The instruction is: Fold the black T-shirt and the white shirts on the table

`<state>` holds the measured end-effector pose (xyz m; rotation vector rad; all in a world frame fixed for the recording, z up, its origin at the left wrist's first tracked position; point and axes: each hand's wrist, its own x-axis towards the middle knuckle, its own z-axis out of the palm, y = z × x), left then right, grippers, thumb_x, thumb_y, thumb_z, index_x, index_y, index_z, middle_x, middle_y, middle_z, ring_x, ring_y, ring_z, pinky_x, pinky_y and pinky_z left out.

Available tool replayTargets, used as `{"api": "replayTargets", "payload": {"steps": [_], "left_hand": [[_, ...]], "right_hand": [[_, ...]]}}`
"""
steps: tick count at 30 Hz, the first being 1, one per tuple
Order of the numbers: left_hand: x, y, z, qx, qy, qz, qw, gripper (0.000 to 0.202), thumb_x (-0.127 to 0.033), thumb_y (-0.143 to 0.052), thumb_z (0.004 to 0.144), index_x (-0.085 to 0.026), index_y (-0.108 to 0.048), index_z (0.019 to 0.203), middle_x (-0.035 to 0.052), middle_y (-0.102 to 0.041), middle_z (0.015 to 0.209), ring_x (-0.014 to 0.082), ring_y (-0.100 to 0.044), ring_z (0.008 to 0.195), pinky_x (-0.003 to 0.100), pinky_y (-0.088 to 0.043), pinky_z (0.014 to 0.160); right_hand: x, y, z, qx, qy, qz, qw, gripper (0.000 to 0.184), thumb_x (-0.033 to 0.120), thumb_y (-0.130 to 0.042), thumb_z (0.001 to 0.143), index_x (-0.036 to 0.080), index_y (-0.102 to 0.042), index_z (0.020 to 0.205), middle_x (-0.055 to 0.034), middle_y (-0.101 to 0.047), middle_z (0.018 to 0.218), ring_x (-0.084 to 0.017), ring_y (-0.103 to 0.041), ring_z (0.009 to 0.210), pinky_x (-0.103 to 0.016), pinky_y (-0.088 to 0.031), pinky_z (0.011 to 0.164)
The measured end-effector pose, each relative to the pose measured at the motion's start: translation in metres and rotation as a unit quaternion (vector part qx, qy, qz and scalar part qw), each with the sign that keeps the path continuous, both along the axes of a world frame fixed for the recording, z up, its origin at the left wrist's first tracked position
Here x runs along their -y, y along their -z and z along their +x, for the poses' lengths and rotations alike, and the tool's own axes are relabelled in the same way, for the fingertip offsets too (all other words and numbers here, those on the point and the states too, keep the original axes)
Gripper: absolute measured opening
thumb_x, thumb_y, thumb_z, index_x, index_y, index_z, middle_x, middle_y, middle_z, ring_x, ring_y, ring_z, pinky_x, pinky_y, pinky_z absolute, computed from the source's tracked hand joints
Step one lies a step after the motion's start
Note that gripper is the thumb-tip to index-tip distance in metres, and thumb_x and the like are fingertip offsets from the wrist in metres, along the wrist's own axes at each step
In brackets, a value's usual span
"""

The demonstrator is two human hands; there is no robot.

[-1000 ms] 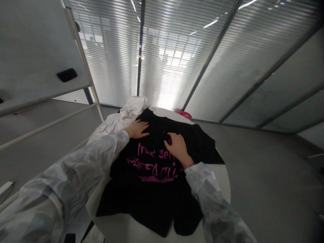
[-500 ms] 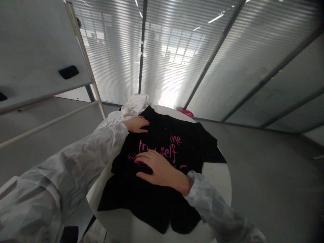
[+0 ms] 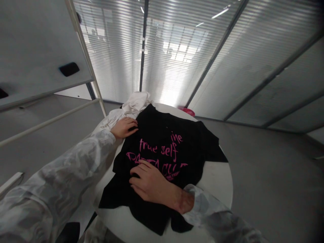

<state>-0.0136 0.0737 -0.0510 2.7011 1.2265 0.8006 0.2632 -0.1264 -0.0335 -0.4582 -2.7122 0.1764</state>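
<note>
A black T-shirt (image 3: 157, 126) with pink lettering lies spread on a round white table (image 3: 217, 182). Its lower part is folded or bunched toward me, with the fabric reaching near the table's front edge. At the shirt's left edge rests my left hand (image 3: 124, 127), fingers slightly bent and thumb apart, touching the black cloth. Over the lower print is my right hand (image 3: 149, 182), its fingers curved, with a gap between them and the thumb. It covers part of the lettering, and no cloth shows pinched in it.
Crumpled white cloth (image 3: 135, 103) lies at the table's back left. A pink item (image 3: 188, 111) shows behind the far edge. A whiteboard on a pale frame (image 3: 88, 64) stands at left. Glass partitions with blinds (image 3: 172, 67) close off the back.
My left hand has drawn back leftward from the shirt to its edge. My right hand has moved slightly toward me, uncovering more of the pink lettering.
</note>
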Motion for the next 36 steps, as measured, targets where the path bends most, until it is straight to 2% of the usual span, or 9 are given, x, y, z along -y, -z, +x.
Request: {"api": "replayTargets", "payload": {"steps": [3, 5, 10, 16, 23, 25, 28, 32, 36], "left_hand": [[0.014, 0.001, -0.006, -0.019, -0.035, 0.001, 0.999, 0.037, -0.057, -0.058, 0.104, -0.026, -0.074, 0.093, 0.0110, -0.076, 0.097, 0.0273, -0.073, 0.099, 0.042, -0.053, 0.099], [0.024, -0.003, -0.009, -0.044, -0.018, -0.009, 0.999, 0.042, -0.062, -0.060, 0.103, -0.025, -0.071, 0.088, 0.0071, -0.073, 0.085, 0.0245, -0.072, 0.087, 0.039, -0.053, 0.090], [0.037, -0.019, -0.004, -0.104, 0.043, -0.014, 0.994, 0.044, -0.067, -0.071, 0.095, -0.023, -0.069, 0.094, 0.0036, -0.075, 0.091, 0.0213, -0.071, 0.083, 0.036, -0.049, 0.087], [0.032, -0.028, 0.010, -0.159, 0.046, -0.063, 0.984, 0.022, -0.044, -0.067, 0.099, -0.023, -0.069, 0.091, 0.0015, -0.076, 0.092, 0.0185, -0.070, 0.079, 0.031, -0.044, 0.075], [0.034, -0.043, 0.024, -0.039, 0.013, -0.099, 0.994, 0.028, -0.048, -0.060, 0.105, -0.023, -0.072, 0.100, 0.0015, -0.074, 0.085, 0.0181, -0.066, 0.074, 0.029, -0.041, 0.069], [0.035, -0.047, 0.031, 0.017, 0.012, -0.120, 0.993, 0.033, -0.051, -0.058, 0.106, -0.022, -0.071, 0.102, 0.0013, -0.072, 0.083, 0.0176, -0.065, 0.073, 0.029, -0.042, 0.070], [0.038, -0.050, 0.042, 0.069, 0.006, -0.136, 0.988, 0.036, -0.054, -0.058, 0.107, -0.021, -0.071, 0.102, 0.0013, -0.071, 0.083, 0.0173, -0.063, 0.073, 0.029, -0.043, 0.070], [0.042, -0.046, 0.051, 0.061, 0.001, -0.147, 0.987, 0.036, -0.055, -0.060, 0.106, -0.022, -0.072, 0.102, 0.0018, -0.073, 0.087, 0.0174, -0.064, 0.075, 0.029, -0.044, 0.070], [0.044, -0.040, 0.051, 0.043, 0.018, -0.157, 0.987, 0.035, -0.055, -0.059, 0.106, -0.022, -0.073, 0.103, 0.0027, -0.074, 0.089, 0.0174, -0.065, 0.075, 0.028, -0.045, 0.071]], "right_hand": [[0.000, -0.001, 0.005, -0.056, 0.044, -0.042, 0.997, 0.008, 0.031, -0.069, 0.102, 0.024, -0.071, 0.099, -0.0065, -0.074, 0.106, -0.024, -0.066, 0.100, -0.045, -0.053, 0.109], [0.000, -0.003, 0.009, -0.083, 0.060, -0.074, 0.992, 0.005, 0.028, -0.068, 0.101, 0.025, -0.069, 0.097, -0.0031, -0.074, 0.094, -0.022, -0.068, 0.092, -0.046, -0.051, 0.114], [0.004, -0.014, 0.019, -0.091, 0.087, -0.144, 0.982, 0.009, 0.023, -0.068, 0.094, 0.025, -0.065, 0.086, 0.0043, -0.064, 0.073, -0.016, -0.064, 0.072, -0.044, -0.042, 0.127], [-0.001, -0.028, 0.033, -0.015, 0.065, -0.213, 0.975, 0.015, 0.019, -0.072, 0.084, 0.025, -0.062, 0.075, 0.0049, -0.068, 0.075, -0.016, -0.069, 0.081, -0.045, -0.031, 0.134], [-0.012, -0.042, 0.035, 0.028, 0.044, -0.207, 0.977, 0.013, 0.028, -0.072, 0.098, 0.025, -0.073, 0.086, 0.0034, -0.079, 0.085, -0.017, -0.073, 0.089, -0.043, -0.032, 0.132], [-0.029, -0.044, 0.038, 0.026, 0.082, -0.166, 0.982, 0.012, 0.031, -0.073, 0.100, 0.025, -0.075, 0.090, 0.0017, -0.079, 0.087, -0.019, -0.074, 0.089, -0.045, -0.035, 0.129], [-0.075, -0.042, 0.053, 0.034, 0.208, -0.094, 0.973, 0.011, 0.035, -0.074, 0.101, 0.025, -0.077, 0.098, -0.0024, -0.080, 0.092, -0.023, -0.074, 0.089, -0.047, -0.045, 0.118], [-0.148, -0.030, 0.078, 0.064, 0.392, -0.033, 0.917, 0.047, 0.053, -0.077, 0.099, 0.017, -0.072, 0.130, -0.0167, -0.077, 0.124, -0.035, -0.072, 0.115, -0.045, -0.054, 0.102], [-0.194, -0.012, 0.089, 0.106, 0.488, -0.070, 0.864, 0.062, 0.064, -0.074, 0.097, 0.013, -0.072, 0.132, -0.0218, -0.073, 0.130, -0.038, -0.071, 0.120, -0.044, -0.056, 0.098]]}}
